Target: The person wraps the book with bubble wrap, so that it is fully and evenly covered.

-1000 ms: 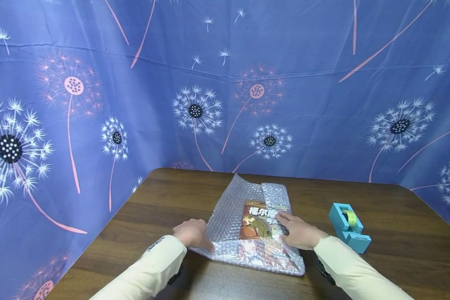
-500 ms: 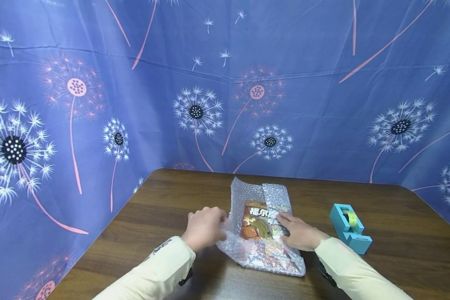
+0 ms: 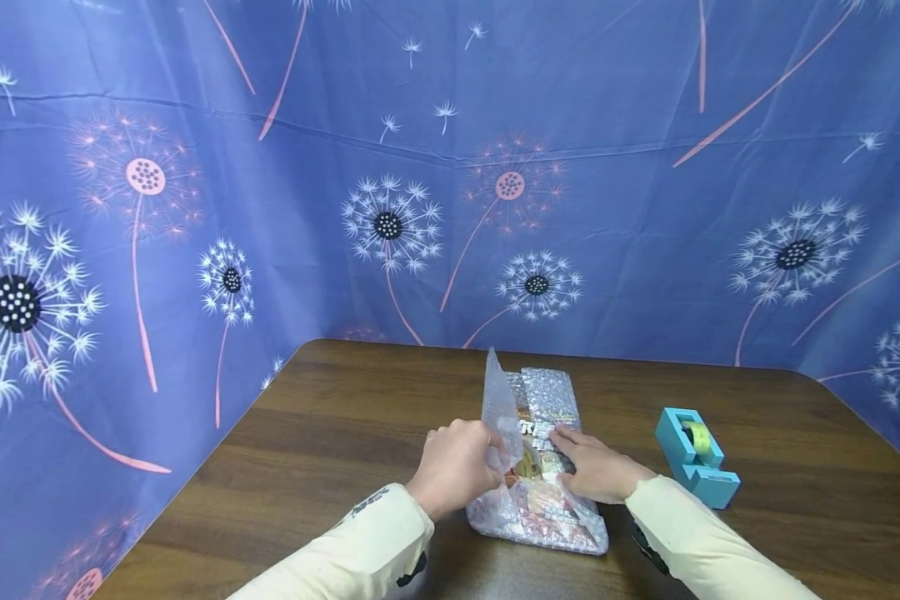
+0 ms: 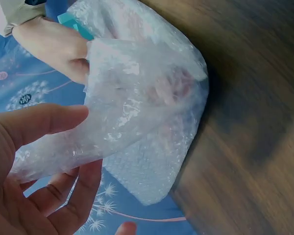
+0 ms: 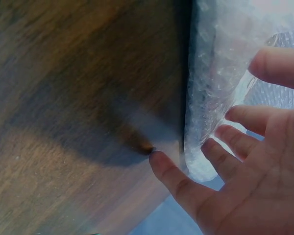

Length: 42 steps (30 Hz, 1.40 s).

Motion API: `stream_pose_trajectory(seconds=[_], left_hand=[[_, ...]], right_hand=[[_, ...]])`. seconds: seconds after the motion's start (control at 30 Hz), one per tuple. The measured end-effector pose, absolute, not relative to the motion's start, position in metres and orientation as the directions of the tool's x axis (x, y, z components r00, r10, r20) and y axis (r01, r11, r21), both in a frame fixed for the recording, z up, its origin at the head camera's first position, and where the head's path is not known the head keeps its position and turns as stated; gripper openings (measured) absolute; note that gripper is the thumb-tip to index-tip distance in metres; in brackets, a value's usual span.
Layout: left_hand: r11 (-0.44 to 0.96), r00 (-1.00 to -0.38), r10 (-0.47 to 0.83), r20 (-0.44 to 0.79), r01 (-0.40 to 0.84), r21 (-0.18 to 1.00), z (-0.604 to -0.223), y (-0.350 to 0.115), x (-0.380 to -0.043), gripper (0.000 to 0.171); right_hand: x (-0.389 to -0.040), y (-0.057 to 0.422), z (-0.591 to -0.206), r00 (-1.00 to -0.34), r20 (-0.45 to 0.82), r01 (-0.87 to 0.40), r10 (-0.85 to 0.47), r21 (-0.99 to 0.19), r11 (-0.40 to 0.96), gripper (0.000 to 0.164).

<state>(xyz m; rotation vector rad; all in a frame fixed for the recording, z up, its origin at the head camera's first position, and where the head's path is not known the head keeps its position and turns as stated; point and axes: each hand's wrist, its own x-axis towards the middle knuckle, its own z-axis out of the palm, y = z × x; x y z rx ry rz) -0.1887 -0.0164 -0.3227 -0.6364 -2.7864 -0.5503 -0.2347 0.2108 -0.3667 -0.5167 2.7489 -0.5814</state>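
A printed package, perhaps a book (image 3: 527, 461), with large white characters lies partly covered by bubble wrap (image 3: 551, 396). My left hand (image 3: 456, 467) grips the left flap of the wrap, which stands raised and folds over toward the right. In the left wrist view the flap (image 4: 122, 98) runs between the thumb and the curled fingers (image 4: 88, 186). My right hand (image 3: 596, 467) rests on the right side of the wrap with fingers spread. In the right wrist view its fingertips (image 5: 213, 147) lie along the wrap's edge, one finger down by the wooden surface.
A turquoise tape dispenser (image 3: 697, 458) with a yellow-green roll stands right of the wrapped package. The brown wooden table (image 3: 345, 400) reaches back to a blue dandelion-print cloth (image 3: 450, 167) hanging behind and at the left.
My left hand has moved right and pulled the left flap of bubble wrap up and over, covering more of the printed package. The right hand has stayed in place.
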Motion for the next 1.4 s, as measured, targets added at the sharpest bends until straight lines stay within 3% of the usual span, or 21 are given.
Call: stream_pose_trajectory(seconds=[0.33, 0.6, 0.73, 0.83, 1.07, 1.23, 1.4], left_hand=[[0.769, -0.852, 0.487, 0.191, 0.522, 0.37, -0.325, -0.006, -0.194, 0.018], [0.745, -0.892, 0.453, 0.01, 0.384, 0.545, -0.33, -0.003, -0.194, 0.027], [0.734, -0.893, 0.45, -0.005, 0.367, 0.572, -0.336, -0.005, -0.194, 0.017], [0.721, -0.887, 0.462, -0.021, 0.361, 0.592, -0.34, -0.006, -0.193, 0.029], [0.675, -0.817, 0.572, -0.075, 0.416, 0.61, -0.346, -0.006, -0.195, 0.029], [0.664, -0.767, 0.629, -0.131, 0.441, 0.604, -0.347, -0.009, -0.197, 0.042], [0.703, -0.772, 0.6, -0.21, 0.384, 0.598, -0.345, -0.013, -0.205, 0.064]], right_hand=[[-0.234, 0.209, -0.368, -0.902, -0.179, -0.293, -0.392, -0.415, 0.862, 0.066], [-0.234, 0.204, -0.369, -0.899, -0.166, -0.312, -0.406, -0.41, 0.857, 0.065], [-0.234, 0.202, -0.369, -0.892, -0.163, -0.33, -0.423, -0.405, 0.853, 0.065], [-0.235, 0.202, -0.368, -0.893, -0.16, -0.33, -0.42, -0.402, 0.854, 0.064], [-0.235, 0.206, -0.369, -0.897, -0.165, -0.32, -0.411, -0.399, 0.859, 0.063], [-0.235, 0.209, -0.37, -0.899, -0.161, -0.315, -0.406, -0.403, 0.859, 0.064], [-0.236, 0.212, -0.37, -0.898, -0.177, -0.306, -0.402, -0.406, 0.861, 0.065]])
